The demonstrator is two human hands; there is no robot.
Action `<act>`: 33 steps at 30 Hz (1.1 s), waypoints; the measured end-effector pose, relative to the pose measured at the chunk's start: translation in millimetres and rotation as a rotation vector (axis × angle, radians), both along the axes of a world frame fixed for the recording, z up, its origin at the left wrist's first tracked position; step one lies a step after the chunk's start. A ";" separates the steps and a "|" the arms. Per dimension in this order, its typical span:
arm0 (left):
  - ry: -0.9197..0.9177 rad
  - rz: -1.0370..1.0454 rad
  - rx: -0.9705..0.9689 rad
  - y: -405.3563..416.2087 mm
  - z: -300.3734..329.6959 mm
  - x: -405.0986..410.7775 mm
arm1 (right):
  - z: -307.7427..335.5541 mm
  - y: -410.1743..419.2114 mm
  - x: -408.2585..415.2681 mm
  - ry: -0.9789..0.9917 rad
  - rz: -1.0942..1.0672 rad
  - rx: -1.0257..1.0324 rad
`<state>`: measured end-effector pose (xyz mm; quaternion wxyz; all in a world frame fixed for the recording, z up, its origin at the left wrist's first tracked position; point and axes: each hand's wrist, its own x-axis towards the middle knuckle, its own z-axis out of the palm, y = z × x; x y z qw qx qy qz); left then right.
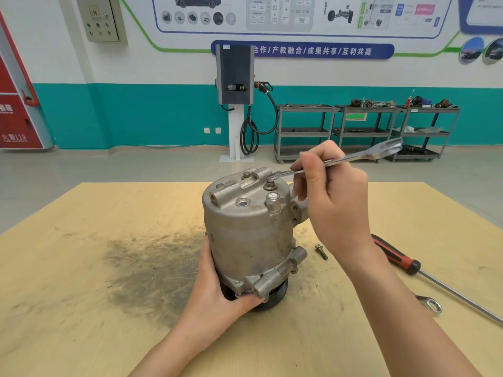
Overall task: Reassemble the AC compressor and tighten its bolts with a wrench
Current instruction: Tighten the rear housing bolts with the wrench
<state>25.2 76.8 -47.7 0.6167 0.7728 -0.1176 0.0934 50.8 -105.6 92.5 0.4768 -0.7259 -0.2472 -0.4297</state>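
Observation:
The grey metal AC compressor [249,232] stands upright on the wooden table [81,281], its black pulley end down. My left hand [217,289] grips its lower left side near the base. My right hand [330,197] holds a silver wrench [353,158] by the shaft. The wrench's near end sits at a bolt [270,184] on the compressor's top face; its open-jaw end points up to the right. A loose bolt [321,251] lies on the table right of the compressor.
A red-and-black-handled screwdriver [397,258] lies at the right, its long shaft running to the table edge. Another wrench's ring end [432,306] shows beside my right forearm. A dark greasy stain [152,265] marks the table left of the compressor. Metal carts stand by the far wall.

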 end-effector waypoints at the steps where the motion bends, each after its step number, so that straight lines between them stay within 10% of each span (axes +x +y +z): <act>1: 0.002 0.000 -0.001 -0.1 0.1 0.2 | 1.1 0.4 -1.1 0.020 0.029 0.025; 12: -0.002 -0.006 -0.010 -0.8 0.4 0.2 | 2.2 -16.5 15.7 0.564 0.418 0.545; 27: 0.016 0.011 -0.004 -0.3 -1.0 2.0 | 2.2 7.7 -9.1 -0.307 -0.203 -0.270; 33: 0.026 0.010 0.003 0.9 0.2 1.1 | 5.6 -1.0 -5.4 0.105 0.139 0.147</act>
